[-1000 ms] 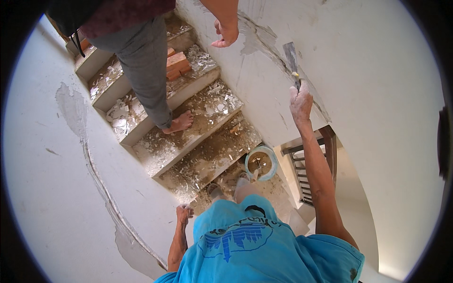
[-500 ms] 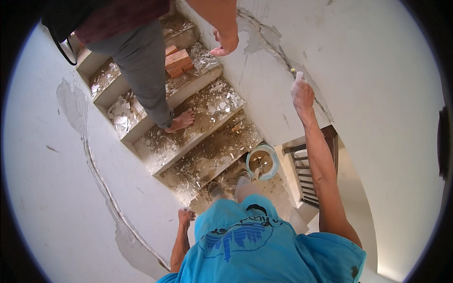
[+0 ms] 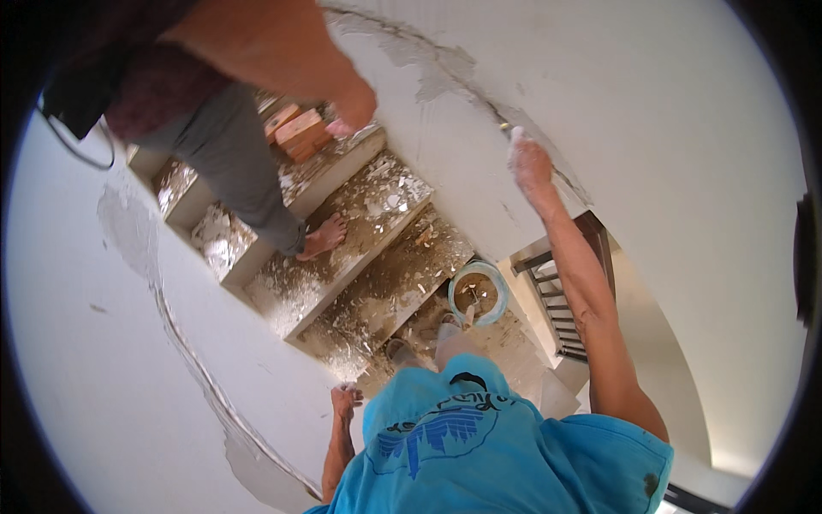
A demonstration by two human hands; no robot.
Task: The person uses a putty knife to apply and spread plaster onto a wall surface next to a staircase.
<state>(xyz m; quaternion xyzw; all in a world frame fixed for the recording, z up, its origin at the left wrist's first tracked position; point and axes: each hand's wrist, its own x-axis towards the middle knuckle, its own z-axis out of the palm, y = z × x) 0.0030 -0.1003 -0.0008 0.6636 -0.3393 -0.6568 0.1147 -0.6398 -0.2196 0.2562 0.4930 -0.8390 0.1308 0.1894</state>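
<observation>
My right hand [image 3: 533, 167], whitened with dust, is raised to the right wall at a long rough groove [image 3: 467, 86]. Its fingers are closed on something small with a pale yellow tip [image 3: 505, 126], too small to name, that meets the groove. Down beside the left wall hangs my left hand [image 3: 346, 399], its fingers curled in. Whether anything is inside them is hidden. Below me a round light-blue-rimmed bucket [image 3: 502, 301] stands by my feet, with brownish stuff and a light-coloured handle-like piece in it.
Concrete stairs [image 3: 342, 274] littered with white chips rise to the upper left. A barefoot person in grey trousers [image 3: 235, 158] stands on them, an arm reaching across near orange bricks [image 3: 301, 134]. Another groove [image 3: 193, 360] runs along the left wall. A dark railing [image 3: 558, 300] is at right.
The view has shifted a little. My right hand and the yellow tip have moved slightly up-left along the groove. The other person's arm has swung lower and nearer, and is blurred.
</observation>
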